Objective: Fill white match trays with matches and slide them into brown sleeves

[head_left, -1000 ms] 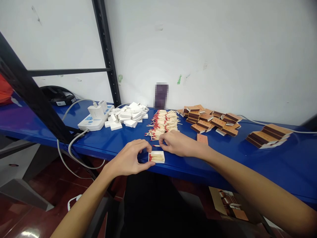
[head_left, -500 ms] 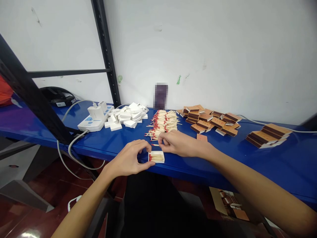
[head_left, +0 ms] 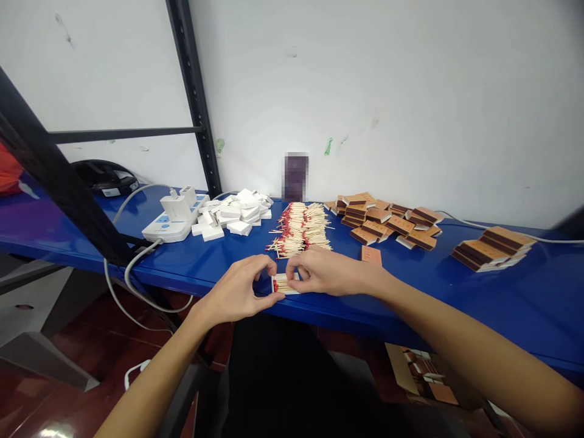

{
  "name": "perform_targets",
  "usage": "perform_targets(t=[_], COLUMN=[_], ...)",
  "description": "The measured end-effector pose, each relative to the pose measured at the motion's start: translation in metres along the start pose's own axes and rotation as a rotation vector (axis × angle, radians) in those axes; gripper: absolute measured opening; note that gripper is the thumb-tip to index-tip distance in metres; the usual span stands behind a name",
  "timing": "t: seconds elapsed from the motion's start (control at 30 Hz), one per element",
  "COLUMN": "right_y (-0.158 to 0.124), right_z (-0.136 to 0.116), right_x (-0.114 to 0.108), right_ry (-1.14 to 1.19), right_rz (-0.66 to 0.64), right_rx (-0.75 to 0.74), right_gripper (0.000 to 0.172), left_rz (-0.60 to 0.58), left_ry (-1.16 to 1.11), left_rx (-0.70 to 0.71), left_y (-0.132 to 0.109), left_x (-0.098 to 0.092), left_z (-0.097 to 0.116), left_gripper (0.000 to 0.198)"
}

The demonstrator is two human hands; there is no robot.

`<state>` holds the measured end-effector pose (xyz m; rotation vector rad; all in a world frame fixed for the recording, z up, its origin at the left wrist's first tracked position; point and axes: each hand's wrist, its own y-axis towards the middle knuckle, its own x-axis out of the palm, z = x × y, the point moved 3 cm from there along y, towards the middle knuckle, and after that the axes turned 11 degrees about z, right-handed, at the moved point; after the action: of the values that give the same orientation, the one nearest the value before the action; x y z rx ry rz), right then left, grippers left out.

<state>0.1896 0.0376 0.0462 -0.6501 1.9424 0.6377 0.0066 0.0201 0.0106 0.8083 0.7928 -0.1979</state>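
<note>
At the front edge of the blue table, my left hand [head_left: 241,289] holds a small white matchbox tray [head_left: 291,292] by its left end, between thumb and fingers. Matches [head_left: 279,285] lie inside it with their red heads towards the left. My right hand [head_left: 319,271] is closed in a pinch right over the tray, its fingertips at the match sticks; they partly hide the match held there. Just behind both hands spreads a large heap of loose matches [head_left: 301,228]. One orange matchbox sleeve [head_left: 371,255] lies alone beyond my right wrist.
White trays [head_left: 232,213] are piled at left beside a power strip [head_left: 166,230] with plugs and cables. Brown-sided matchboxes [head_left: 387,222] form a pile at right, with a neat stack [head_left: 493,248] farther right. A black shelf post [head_left: 194,91] rises at left. Below is an open carton [head_left: 401,377].
My right hand has moved down and slightly left, bringing a match from behind the tray to over it. My left hand keeps its hold on the tray.
</note>
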Motion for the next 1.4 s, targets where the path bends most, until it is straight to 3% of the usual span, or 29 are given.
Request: perform_targets(t=[0.23, 0.53, 0.93, 1.23, 1.4], right_y=[0.007, 0.018, 0.016, 0.014, 0.009], right_z=[0.017, 0.026, 0.029, 0.033, 0.021], right_x=[-0.005, 0.007, 0.009, 0.013, 0.000], right_ry=[-0.160, -0.503, -0.405, -0.227, -0.204], right_rz=[0.243, 0.180, 0.203, 0.130, 0.141], right_rx=[-0.008, 0.072, 0.100, 0.121, 0.144], right_gripper=[0.011, 0.021, 0.018, 0.012, 0.009], left_rz=[-0.024, -0.054, -0.057, -0.064, -0.043], left_ry=[-0.039, -0.053, -0.046, -0.042, -0.031], left_rx=[0.044, 0.065, 0.060, 0.053, 0.035], left_y=[-0.001, 0.000, -0.001, 0.000, 0.000], left_x=[-0.001, -0.001, -0.001, 0.000, 0.000], left_z=[0.001, 0.003, 0.003, 0.001, 0.000], left_gripper=[0.022, 0.021, 0.020, 0.021, 0.023])
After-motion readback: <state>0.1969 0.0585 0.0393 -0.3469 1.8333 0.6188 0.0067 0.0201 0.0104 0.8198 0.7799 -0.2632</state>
